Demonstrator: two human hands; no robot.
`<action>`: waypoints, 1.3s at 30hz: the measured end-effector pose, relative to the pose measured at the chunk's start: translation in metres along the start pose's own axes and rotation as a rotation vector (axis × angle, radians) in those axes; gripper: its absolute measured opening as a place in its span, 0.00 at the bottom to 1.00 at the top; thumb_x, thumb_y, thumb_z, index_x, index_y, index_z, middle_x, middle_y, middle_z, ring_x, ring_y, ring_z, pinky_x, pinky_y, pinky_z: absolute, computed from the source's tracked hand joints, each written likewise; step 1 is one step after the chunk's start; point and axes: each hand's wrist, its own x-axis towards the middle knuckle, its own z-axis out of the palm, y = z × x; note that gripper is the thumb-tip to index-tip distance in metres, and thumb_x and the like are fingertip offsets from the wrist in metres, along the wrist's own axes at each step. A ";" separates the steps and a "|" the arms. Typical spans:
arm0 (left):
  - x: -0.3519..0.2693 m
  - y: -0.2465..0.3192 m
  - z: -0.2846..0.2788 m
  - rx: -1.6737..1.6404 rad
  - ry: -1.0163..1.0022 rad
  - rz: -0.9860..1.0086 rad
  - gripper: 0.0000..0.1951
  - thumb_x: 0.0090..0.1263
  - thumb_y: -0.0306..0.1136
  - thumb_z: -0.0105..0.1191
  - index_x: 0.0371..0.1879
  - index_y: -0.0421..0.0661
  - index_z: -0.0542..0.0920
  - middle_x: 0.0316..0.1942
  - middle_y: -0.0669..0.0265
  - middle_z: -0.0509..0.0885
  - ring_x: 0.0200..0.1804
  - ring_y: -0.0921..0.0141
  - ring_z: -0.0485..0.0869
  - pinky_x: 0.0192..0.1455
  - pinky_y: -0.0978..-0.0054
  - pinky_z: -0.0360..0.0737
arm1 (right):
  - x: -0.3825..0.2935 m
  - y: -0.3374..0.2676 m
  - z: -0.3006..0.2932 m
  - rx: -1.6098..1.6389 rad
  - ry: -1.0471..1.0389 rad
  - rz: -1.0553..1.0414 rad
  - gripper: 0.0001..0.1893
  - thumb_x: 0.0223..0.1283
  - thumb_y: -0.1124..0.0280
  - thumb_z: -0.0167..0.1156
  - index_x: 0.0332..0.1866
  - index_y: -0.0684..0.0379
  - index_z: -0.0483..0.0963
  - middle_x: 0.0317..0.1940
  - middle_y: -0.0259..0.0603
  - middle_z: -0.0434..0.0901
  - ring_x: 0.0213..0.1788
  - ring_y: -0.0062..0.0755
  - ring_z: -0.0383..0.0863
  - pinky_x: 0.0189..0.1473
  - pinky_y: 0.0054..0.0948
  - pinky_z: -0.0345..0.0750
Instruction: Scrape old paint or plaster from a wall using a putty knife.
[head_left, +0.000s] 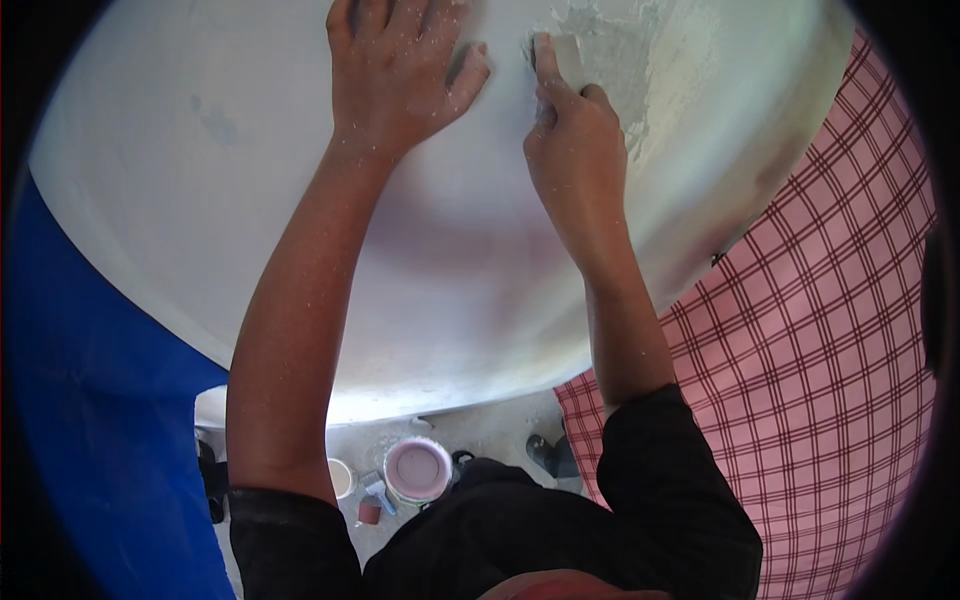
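A large, curved white panel (465, 300) fills the upper and middle view. My left hand (397, 75) lies on it with the fingers apart, its fingertips cut off by the picture's top edge. To its right, my right hand (577, 127) grips a flat, grey sanding block or scraper (568, 60), with the index finger stretched along it. That tool touches the panel at the edge of a rough grey patch (619, 60) with uneven, flaky borders. White dust specks cover both hands. A smaller grey mark (217, 124) shows on the panel's left part.
Blue sheeting (97, 390) hangs at left, pink checked cloth (787, 360) at right. On the floor below stand a round tub (418, 471) and a smaller white container (342, 478); a blue-handled brush (380, 493) and a reddish block (369, 511) lie nearby. A shoe (540, 452) shows beside the cloth.
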 end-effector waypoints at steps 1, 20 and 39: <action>0.000 -0.001 0.003 -0.007 0.002 0.003 0.26 0.60 0.40 0.62 0.58 0.44 0.81 0.74 0.52 0.70 0.79 0.54 0.62 0.79 0.45 0.54 | 0.003 0.000 0.003 -0.005 0.003 0.000 0.37 0.60 0.80 0.57 0.77 0.44 0.69 0.44 0.62 0.77 0.37 0.60 0.86 0.42 0.47 0.84; -0.008 -0.043 0.041 -0.300 0.558 0.079 0.26 0.61 0.40 0.62 0.59 0.44 0.81 0.75 0.52 0.69 0.79 0.54 0.61 0.79 0.45 0.54 | 0.012 -0.047 0.006 -0.020 0.065 -0.079 0.39 0.61 0.79 0.57 0.80 0.43 0.65 0.45 0.61 0.75 0.38 0.60 0.86 0.44 0.48 0.83; -0.017 -0.038 -0.006 -0.299 0.550 0.063 0.25 0.62 0.42 0.62 0.58 0.44 0.82 0.74 0.52 0.70 0.79 0.53 0.62 0.79 0.46 0.55 | -0.020 -0.032 0.009 0.358 0.093 -0.117 0.28 0.71 0.75 0.58 0.75 0.42 0.72 0.38 0.47 0.79 0.36 0.45 0.85 0.43 0.40 0.82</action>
